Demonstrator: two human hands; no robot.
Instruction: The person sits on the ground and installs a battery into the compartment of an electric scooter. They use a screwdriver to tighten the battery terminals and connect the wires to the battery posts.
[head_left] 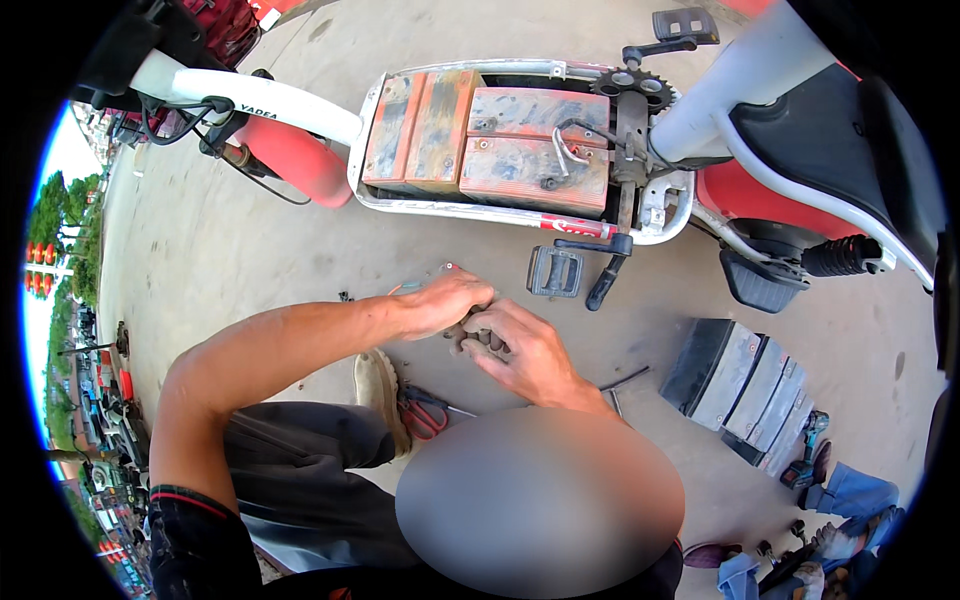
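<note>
My left hand (452, 303) and my right hand (522, 350) meet in front of the bike, over the pavement. The fingers of both are curled in a pinch at the same spot, and what they hold, if anything, is hidden. Beyond them lies an electric bike's open white frame tray (480, 207). Dusty orange-brown battery blocks (535, 170) fill much of it. A dark cable with pale ends (568, 150) rests across the blocks at the right. Nearest my right hand on the bike is a black pedal (556, 272).
Red-handled scissors or pliers (425, 413) lie by my shoe (377, 395). To the right sit several grey-black battery blocks (745, 390) and a teal cordless drill (806, 450). The crank and chainring (632, 90) stand at the tray's right end. Blue cloth and shoes show at lower right.
</note>
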